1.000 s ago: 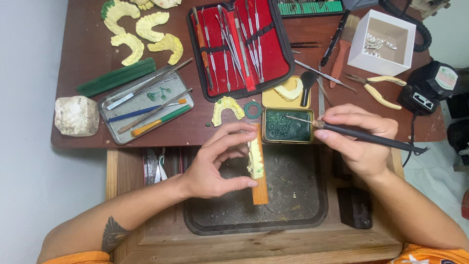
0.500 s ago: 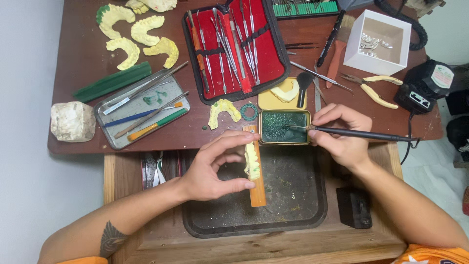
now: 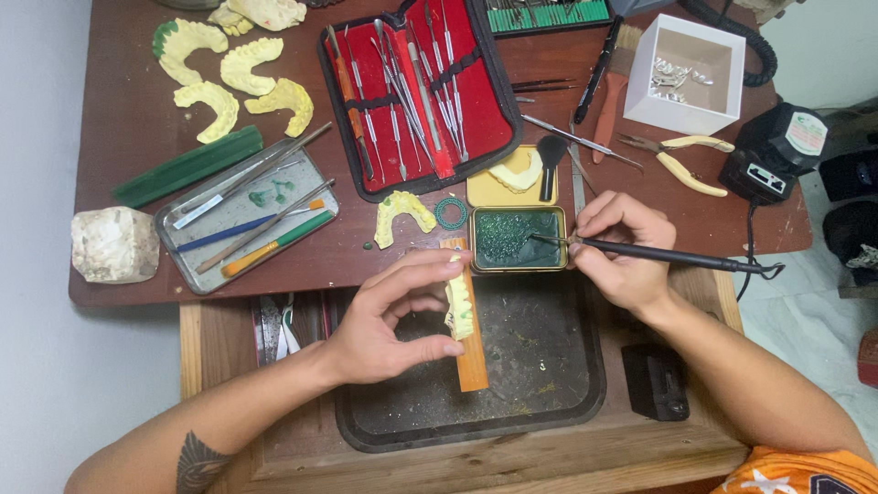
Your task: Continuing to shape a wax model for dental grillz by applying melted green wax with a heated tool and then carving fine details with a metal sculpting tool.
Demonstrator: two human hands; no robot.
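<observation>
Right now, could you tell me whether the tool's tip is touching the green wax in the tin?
Touching: the head view shows the black tool tip resting in the green wax.

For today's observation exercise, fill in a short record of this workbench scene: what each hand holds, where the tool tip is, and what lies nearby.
Left hand: grips a yellow dental cast resting on an orange wooden block
Right hand: holds a black corded tool
Tool tip: in the small tin of green material
Under the hands: dark tray
Nearby: red instrument case, white box, yellow-handled pliers
</observation>
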